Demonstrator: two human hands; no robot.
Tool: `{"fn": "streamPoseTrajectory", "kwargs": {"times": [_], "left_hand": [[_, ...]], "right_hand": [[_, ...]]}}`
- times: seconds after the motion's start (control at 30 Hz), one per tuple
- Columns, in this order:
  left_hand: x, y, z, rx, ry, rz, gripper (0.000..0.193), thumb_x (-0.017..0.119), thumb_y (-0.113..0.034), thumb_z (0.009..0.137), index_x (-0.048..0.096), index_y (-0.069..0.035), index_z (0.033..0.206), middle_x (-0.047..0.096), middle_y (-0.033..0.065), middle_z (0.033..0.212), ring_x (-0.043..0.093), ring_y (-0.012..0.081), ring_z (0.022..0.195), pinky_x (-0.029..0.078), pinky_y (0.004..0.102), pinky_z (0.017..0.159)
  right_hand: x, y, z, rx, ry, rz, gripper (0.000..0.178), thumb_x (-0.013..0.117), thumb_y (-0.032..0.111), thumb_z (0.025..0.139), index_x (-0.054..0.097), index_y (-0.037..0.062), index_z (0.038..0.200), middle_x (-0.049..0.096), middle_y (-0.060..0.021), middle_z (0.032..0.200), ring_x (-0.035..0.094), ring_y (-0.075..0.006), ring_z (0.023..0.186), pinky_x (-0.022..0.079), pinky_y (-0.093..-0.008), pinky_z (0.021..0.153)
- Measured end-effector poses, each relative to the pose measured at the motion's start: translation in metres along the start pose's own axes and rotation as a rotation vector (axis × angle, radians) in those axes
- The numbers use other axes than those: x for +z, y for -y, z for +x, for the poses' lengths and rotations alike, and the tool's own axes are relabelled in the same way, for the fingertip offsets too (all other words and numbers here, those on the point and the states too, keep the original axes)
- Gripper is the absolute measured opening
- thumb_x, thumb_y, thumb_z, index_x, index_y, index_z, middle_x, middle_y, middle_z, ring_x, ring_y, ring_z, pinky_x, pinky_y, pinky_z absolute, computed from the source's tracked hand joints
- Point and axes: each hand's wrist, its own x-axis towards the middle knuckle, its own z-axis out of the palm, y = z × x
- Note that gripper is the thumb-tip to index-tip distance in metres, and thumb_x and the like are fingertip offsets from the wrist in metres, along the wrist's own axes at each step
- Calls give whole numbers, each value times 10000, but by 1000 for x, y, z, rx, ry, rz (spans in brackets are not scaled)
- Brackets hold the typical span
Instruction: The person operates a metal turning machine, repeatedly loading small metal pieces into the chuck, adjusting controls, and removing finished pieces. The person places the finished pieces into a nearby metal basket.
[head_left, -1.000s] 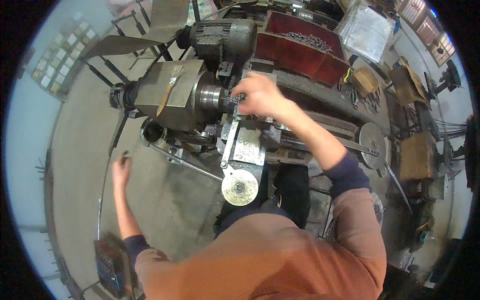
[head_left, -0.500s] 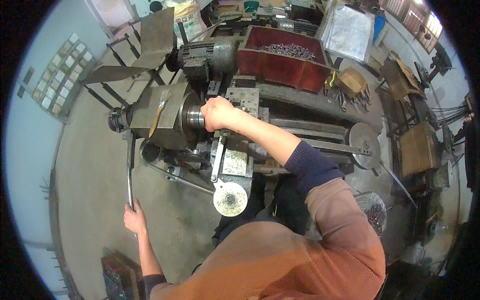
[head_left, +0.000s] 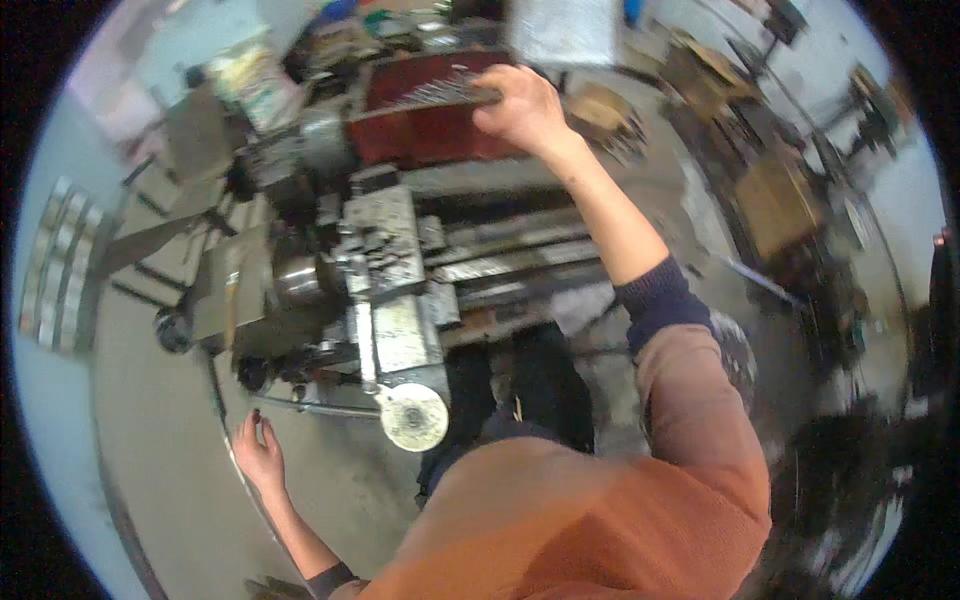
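Note:
My right hand [head_left: 525,108] reaches out over the right side of a red metal box [head_left: 425,140] heaped with small metal parts [head_left: 437,92]. Its thumb and forefinger point left toward the parts, but motion blur hides whether anything is between them. Low on the left, my left hand [head_left: 260,458] has its fingers apart, beside a long metal lever rod [head_left: 238,468]. That rod slants down from the machine's headstock [head_left: 262,318]. A shiny round chuck [head_left: 298,278] on the headstock's right faces the tool slide [head_left: 385,235].
A wooden-handled brush [head_left: 232,310] lies on the headstock cover. A pale round disc [head_left: 414,418] with a crank arm sticks out at the machine's front. Right of the red box are a cardboard box [head_left: 597,108] and several hand tools. A brown board [head_left: 778,208] stands farther right.
My right hand has left the chuck and moved right and away to the red box. My left hand has let go of the lever rod. The whole view has shifted and blurred.

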Motion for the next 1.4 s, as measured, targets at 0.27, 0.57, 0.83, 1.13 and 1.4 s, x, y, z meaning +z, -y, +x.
{"fn": "streamPoseTrajectory", "kwargs": {"times": [0.27, 0.57, 0.83, 1.13, 1.4], "left_hand": [[118, -51, 8, -79, 413, -851, 275, 572, -139, 852, 569, 76, 1023, 641, 115, 903, 584, 168, 742, 462, 288, 696], [128, -56, 19, -79, 384, -591, 263, 576, -169, 851, 591, 72, 955, 642, 110, 880, 586, 157, 790, 460, 280, 726], [132, -51, 22, -166, 451, -658, 257, 583, -148, 848, 593, 78, 968, 642, 115, 898, 582, 147, 821, 445, 265, 754], [88, -67, 28, 85, 483, -633, 213, 579, -125, 823, 584, 55, 937, 639, 118, 778, 601, 141, 705, 465, 272, 656], [6, -185, 70, 98, 370, -968, 236, 542, -181, 859, 626, 39, 874, 640, 73, 702, 582, 88, 662, 457, 247, 605]], "right_hand": [[-95, -130, -213, 426, 186, 74, 364, 606, 210, 605, 665, 81, 940, 631, -127, 971, 615, -259, 802, 482, -331, 726], [-130, -198, -489, 997, 686, -411, 230, 606, 228, 634, 660, 54, 774, 630, -194, 786, 615, -326, 785, 487, -400, 738], [-106, -202, -525, 741, 1017, -215, 233, 621, 216, 553, 634, 27, 689, 625, -195, 783, 605, -347, 790, 490, -413, 726], [-119, -171, -460, 961, 599, -217, 148, 596, 121, 634, 634, -2, 707, 603, -217, 747, 599, -345, 770, 474, -394, 700], [-43, 8, -237, -9, 538, 663, 422, 631, 72, 552, 663, 103, 972, 562, -168, 1086, 558, -321, 988, 445, -365, 864]]}}
